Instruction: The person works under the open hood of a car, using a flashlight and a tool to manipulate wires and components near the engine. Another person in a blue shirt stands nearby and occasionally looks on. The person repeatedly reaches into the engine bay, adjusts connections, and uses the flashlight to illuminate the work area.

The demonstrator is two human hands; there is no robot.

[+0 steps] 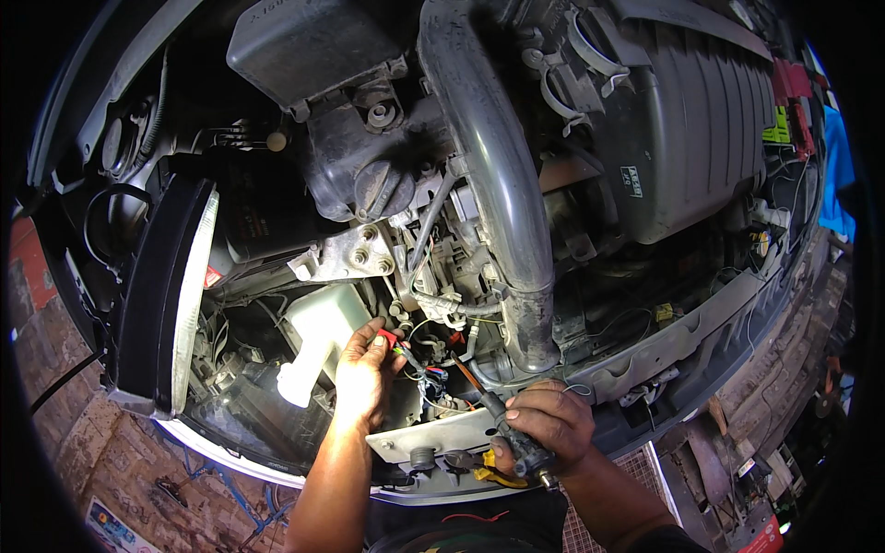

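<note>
My left hand (362,373) is closed, pinching a small red connector-like piece (389,339) with thin coloured wires running from it. Below it hangs a wire bundle (431,376) with bared or taped ends. Wrapped in my right hand (553,422) is a pen-like tool with a dark handle (493,405) and a slim brownish shaft (466,370). Its tip points up and left toward the wires, apart from the red piece as far as I can see. Beside my left hand stands a white plastic reservoir (323,318). The right fingertips partly hide the tool's handle.
A lit work lamp (166,295) stands at the left. A thick black intake pipe (502,184) runs down the middle, with a ribbed black air filter box (682,120) right of it. A metal crossmember (433,441) spans the front, with a yellow-handled tool (498,470) by my right hand.
</note>
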